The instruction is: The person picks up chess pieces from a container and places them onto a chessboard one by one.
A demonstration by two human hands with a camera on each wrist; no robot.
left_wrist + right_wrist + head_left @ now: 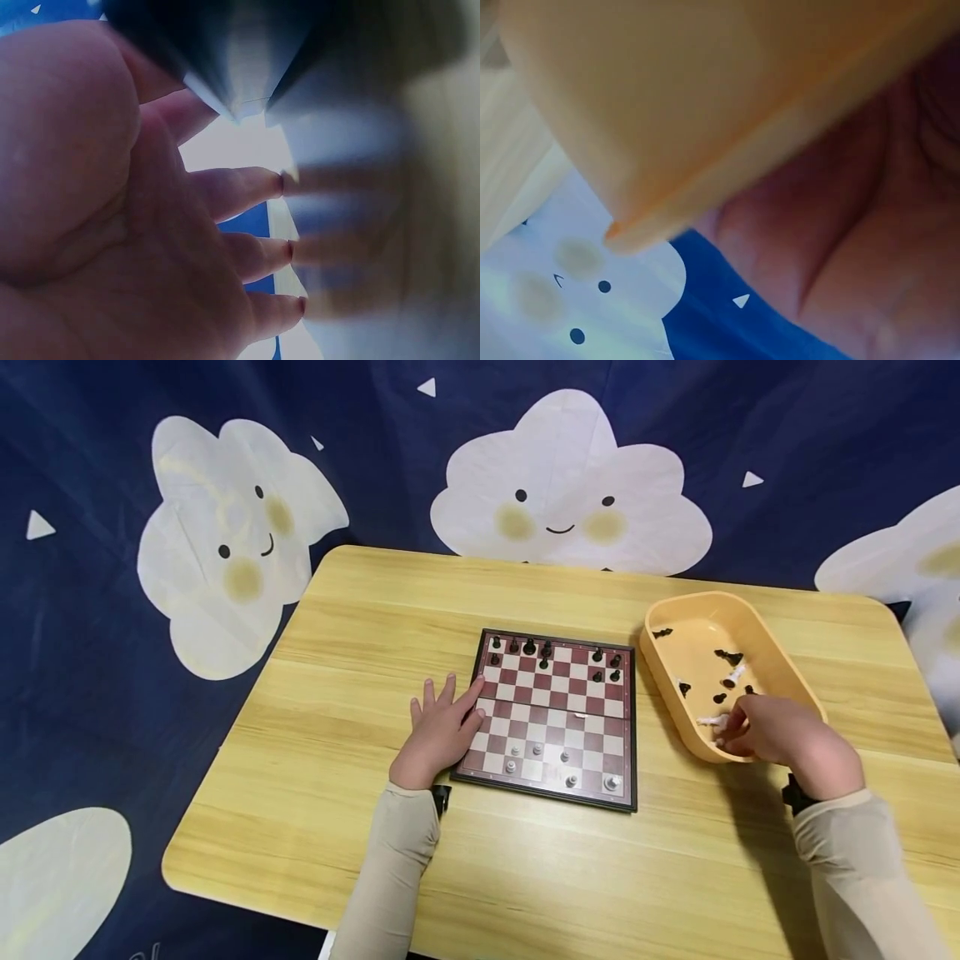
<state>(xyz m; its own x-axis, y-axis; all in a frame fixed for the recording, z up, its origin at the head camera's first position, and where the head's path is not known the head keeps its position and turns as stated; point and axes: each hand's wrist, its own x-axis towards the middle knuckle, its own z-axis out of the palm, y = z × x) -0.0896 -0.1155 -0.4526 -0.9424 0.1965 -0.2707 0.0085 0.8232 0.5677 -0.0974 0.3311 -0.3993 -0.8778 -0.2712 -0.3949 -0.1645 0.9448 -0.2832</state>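
Board (540,718) lies open on the wood surface (337,693), my left grip (435,735) at its left edge: fingers straight and spread wide, index and thumb tips on that edge, nothing held. My right grip (783,731) is right of the board, reaching down inside the orange tub (772,664), fingers bent downward at the tub's near end; can't tell if a piece is pinched, tips partly hidden, and the right wrist view shows mostly tub wall and palm. Tub sits just right of the board, with loose black pieces (727,656) and white pieces (737,675) scattered inside, some lying on their sides. On the board, black ones stand along the far side, a few white ones toward the near side. Navy cloth (390,460) with printed clouds (570,460) hangs beyond the board.
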